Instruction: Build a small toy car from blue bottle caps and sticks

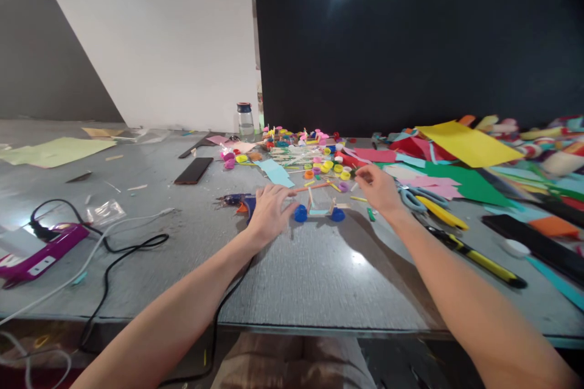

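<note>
Centrally, on a grey, rectangular surface [292, 292], a small framework of pale sticks and a light-blue strip [319, 213] is seen between two bare hands, with rounded blue caps [300, 213] set at its lower left and right ends. The left hand [270, 209] is placed just beside it, palm down, with the thumb spread apart from the fingers. Close by these fingers a thin pinkish-orange stick [317, 186] is seen; whether it is touched cannot be told. The right hand [378, 187] is raised on the other side of the framework, its fingers curled and their tips drawn near one another; whether anything is gripped there cannot be told.

A blue glue gun [250, 204] is partly covered by the left hand. Below the right hand, a small green piece [371, 214] is seen on the surface. Blue-grey scissor handles [405, 197] and a black-and-yellow cutter [483, 260] are laid to the right, near the right forearm. Beyond the hands, small round caps in mixed colours [326, 167] are scattered beside a sheet of light-blue paper [275, 172]. Farther left, a dark, flat phone [194, 171] and a purple power strip [73, 237] are seen.
</note>
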{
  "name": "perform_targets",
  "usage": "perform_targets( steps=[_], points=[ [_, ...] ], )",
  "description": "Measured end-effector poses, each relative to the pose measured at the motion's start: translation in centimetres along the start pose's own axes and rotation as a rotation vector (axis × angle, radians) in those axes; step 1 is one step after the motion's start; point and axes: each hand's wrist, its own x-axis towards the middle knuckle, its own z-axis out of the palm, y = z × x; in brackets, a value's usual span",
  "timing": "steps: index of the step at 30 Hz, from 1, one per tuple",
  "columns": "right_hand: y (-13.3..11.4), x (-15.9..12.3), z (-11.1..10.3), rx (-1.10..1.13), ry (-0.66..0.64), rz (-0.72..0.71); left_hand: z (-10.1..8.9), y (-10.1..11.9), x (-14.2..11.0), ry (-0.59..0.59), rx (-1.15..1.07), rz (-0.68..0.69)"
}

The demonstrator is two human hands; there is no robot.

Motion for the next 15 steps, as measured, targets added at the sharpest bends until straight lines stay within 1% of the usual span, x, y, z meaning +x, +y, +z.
perform_targets(
  steps=[3, 8, 11, 15],
  points=[
    [-0.1, 0.1, -0.4, 0.003, 0.075, 0.003, -0.8, -0.1, 0.1, 0.117, 0.008, 0.011],
    [0.3, 0.4, -0.3, 0.048, 0.191, 0.014, -1.3, -0.5, 0.1, 0.235, -0.007, 0.055],
    [0.9, 0.6, -0.1, 0.065, 0.237, 0.027, -1.5, -0.9, 0.1, 0.324, -0.026, 0.062],
    [1.4, 0.8, -0.3, 0.103, 0.262, 0.025, -1.9, -1.2, 0.1, 0.374, -0.066, 0.067]
  ],
)
